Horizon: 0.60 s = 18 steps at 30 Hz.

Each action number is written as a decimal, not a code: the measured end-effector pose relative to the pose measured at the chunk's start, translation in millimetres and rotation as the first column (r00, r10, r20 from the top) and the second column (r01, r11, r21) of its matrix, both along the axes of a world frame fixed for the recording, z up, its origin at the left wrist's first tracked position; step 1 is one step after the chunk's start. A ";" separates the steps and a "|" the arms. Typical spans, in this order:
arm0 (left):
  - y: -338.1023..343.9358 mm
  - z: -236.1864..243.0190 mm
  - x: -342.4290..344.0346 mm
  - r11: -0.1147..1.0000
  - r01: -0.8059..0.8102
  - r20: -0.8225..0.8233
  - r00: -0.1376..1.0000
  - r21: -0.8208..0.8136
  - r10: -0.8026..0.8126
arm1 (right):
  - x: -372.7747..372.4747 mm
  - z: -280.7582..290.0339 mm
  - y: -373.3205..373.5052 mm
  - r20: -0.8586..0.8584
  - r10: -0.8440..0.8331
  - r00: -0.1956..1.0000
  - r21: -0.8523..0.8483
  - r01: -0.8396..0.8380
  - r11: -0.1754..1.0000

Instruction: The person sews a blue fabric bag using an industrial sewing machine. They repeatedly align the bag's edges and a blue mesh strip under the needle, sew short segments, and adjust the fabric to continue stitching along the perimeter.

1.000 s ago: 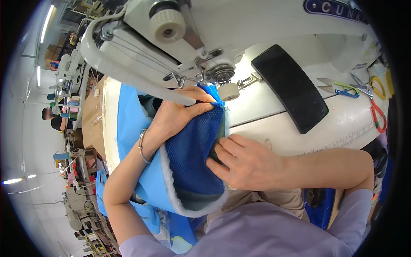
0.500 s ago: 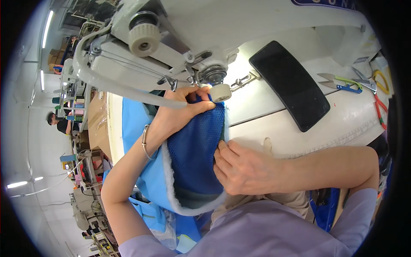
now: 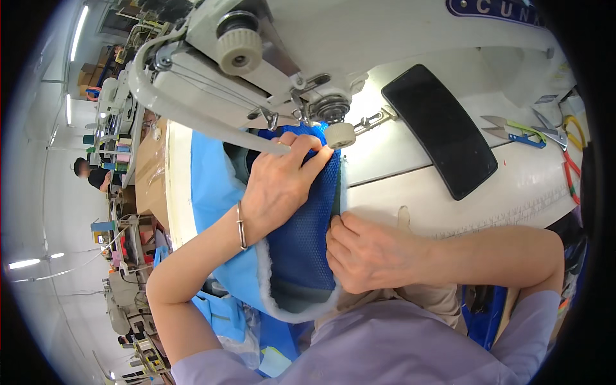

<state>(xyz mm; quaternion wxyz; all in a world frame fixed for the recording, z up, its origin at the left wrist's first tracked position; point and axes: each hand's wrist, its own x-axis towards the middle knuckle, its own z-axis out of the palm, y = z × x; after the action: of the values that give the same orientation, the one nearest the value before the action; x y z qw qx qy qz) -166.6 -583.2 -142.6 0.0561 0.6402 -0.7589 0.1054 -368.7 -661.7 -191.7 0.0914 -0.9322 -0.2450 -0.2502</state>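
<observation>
A dark blue mesh fabric piece (image 3: 301,237) lies over light blue fabric (image 3: 212,173) with a fuzzy white padded edge, under the head of a white sewing machine (image 3: 301,58). My left hand (image 3: 282,179) is closed on the mesh near the needle area, thumb and fingertips pinching it. A metal bracelet circles that wrist. Nearer to me, my right hand (image 3: 369,253) pinches the mesh's right edge, its fingertips partly hidden by the fabric. The needle and presser foot are mostly hidden behind a round white knob (image 3: 340,135).
A black phone (image 3: 443,135) lies on the machine bed, right of the needle. Farther right are thread snips (image 3: 513,131) and scissors with red and yellow handles (image 3: 568,154). Light blue fabric (image 3: 221,314) hangs below the table. At far left another person (image 3: 93,173) sits among machines.
My left hand has shifted a little nearer and right along the mesh, its fingers drawn back from the needle area. My right hand keeps its hold. The view has moved slightly.
</observation>
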 end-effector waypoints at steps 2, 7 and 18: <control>5.0 -4.7 -0.9 0.999 -0.041 -0.010 0.999 0.004 0.041 | 1.6 -1.7 -1.6 0.049 0.069 0.996 0.022 -0.070 0.997; 8.8 -13.3 -0.2 0.995 -0.022 -0.032 0.999 -0.094 0.019 | 2.3 4.8 -6.7 0.101 0.150 0.984 -0.044 -0.146 0.988; 17.1 -9.2 5.6 0.999 0.007 -0.233 0.972 -0.039 -0.016 | 0.6 -1.1 3.6 0.098 0.020 0.995 0.037 -0.024 0.999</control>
<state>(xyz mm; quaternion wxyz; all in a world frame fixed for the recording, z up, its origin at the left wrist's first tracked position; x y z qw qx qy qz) -161.0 -566.1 -151.8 0.1576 0.6427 -0.7484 0.0434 -368.1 -658.1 -192.8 0.1000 -0.9143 -0.2544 -0.2990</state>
